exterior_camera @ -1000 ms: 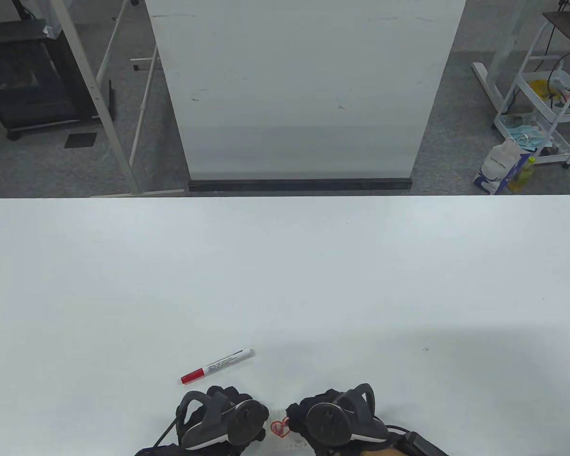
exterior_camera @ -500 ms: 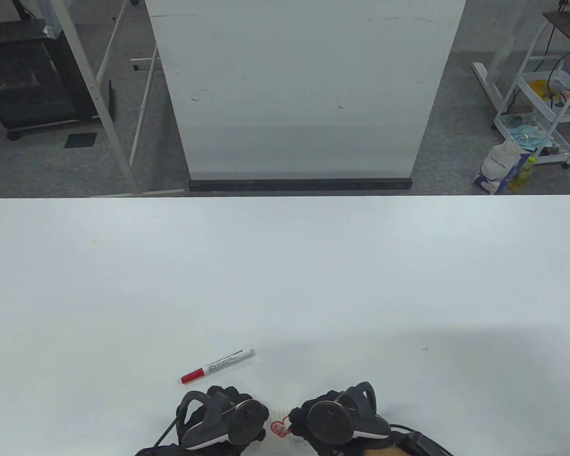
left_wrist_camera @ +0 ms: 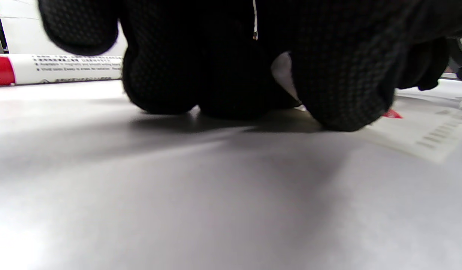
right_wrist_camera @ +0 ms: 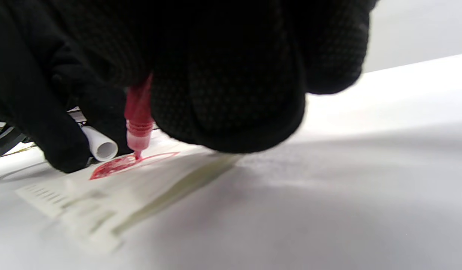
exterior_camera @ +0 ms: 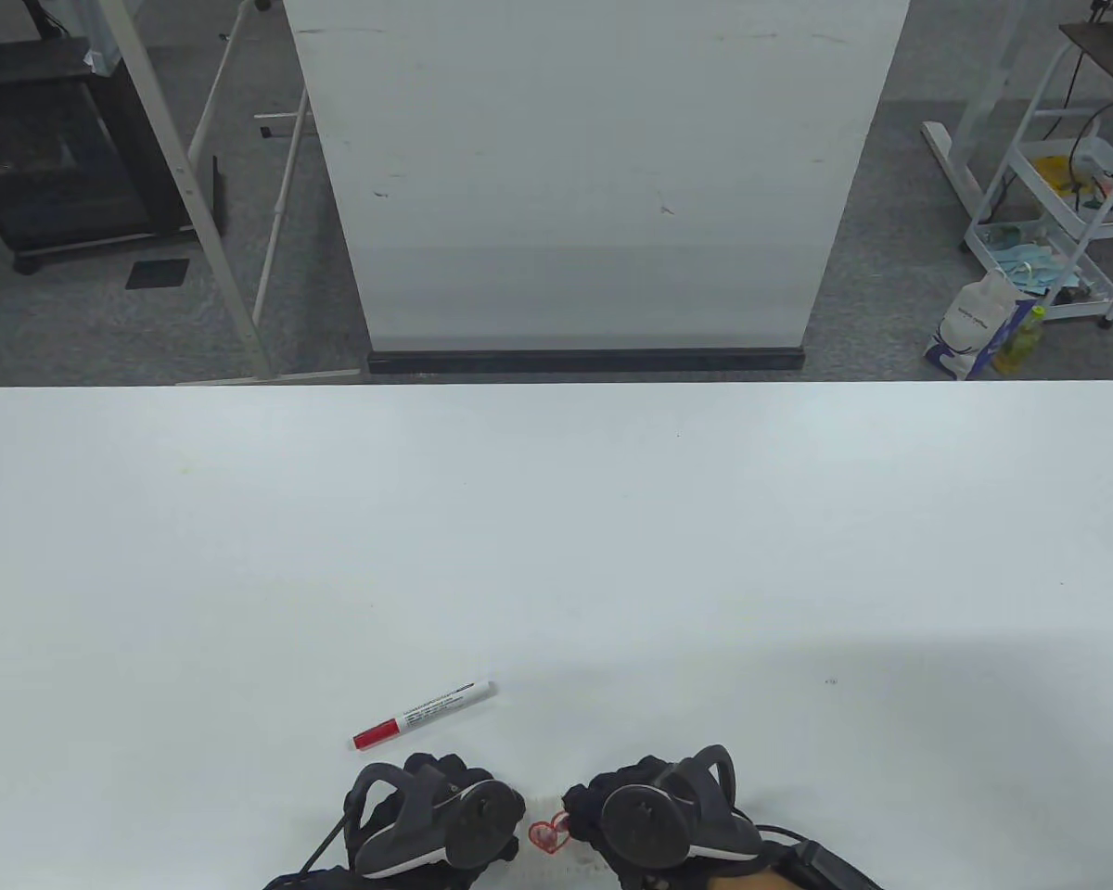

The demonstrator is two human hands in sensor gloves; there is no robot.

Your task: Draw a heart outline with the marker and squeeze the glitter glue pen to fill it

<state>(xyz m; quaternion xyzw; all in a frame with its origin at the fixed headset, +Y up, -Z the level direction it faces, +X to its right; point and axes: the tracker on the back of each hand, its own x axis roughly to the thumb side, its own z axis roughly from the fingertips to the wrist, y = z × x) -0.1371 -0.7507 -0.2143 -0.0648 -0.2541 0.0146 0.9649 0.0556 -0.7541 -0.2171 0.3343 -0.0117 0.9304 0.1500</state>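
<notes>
A small red heart (exterior_camera: 547, 834) is drawn on a white paper slip (right_wrist_camera: 84, 202) at the table's near edge. My right hand (exterior_camera: 649, 816) grips a red glitter glue pen (right_wrist_camera: 139, 112), held upright with its nozzle touching the heart (right_wrist_camera: 118, 165); the heart's left part is filled with red. My left hand (exterior_camera: 436, 820) rests its curled fingers (left_wrist_camera: 343, 93) on the table at the slip's (left_wrist_camera: 422, 131) left edge. A white cap (right_wrist_camera: 101, 146) sticks out beside those fingers and seems held by them. The red-capped white marker (exterior_camera: 422, 714) lies just beyond my left hand.
The white table (exterior_camera: 556, 538) stretches far ahead and to both sides. A whiteboard panel (exterior_camera: 594, 185) stands behind its far edge. The marker (left_wrist_camera: 47, 69) lies close behind my left fingers.
My right hand has shifted slightly over the heart, moving the glue nozzle inside the outline. The left hand and the marker have stayed put.
</notes>
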